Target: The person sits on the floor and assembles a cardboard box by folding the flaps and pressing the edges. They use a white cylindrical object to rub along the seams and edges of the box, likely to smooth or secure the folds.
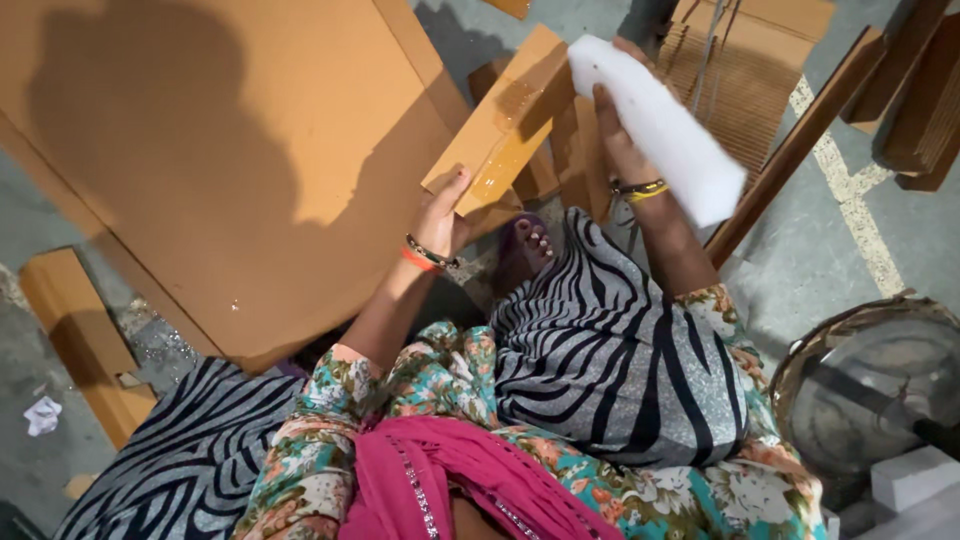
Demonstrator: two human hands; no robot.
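My left hand (443, 220) grips the near end of a narrow brown cardboard strip (505, 120) with a glossy wet patch on its face. My right hand (612, 125) holds a long white foam block (660, 125) raised just right of the strip's far end. Both wrists wear bangles. My knees, in black-and-white striped cloth, sit below the hands, and a foot in a purple sandal (525, 250) rests under the strip.
A large brown cardboard sheet (230, 150) lies on the grey floor at left, with a smaller strip (80, 330) beside it. More cardboard pieces and corrugated sheets (740, 80) lie at the top right. A round metal basin (870, 380) and white blocks (915, 475) sit at right.
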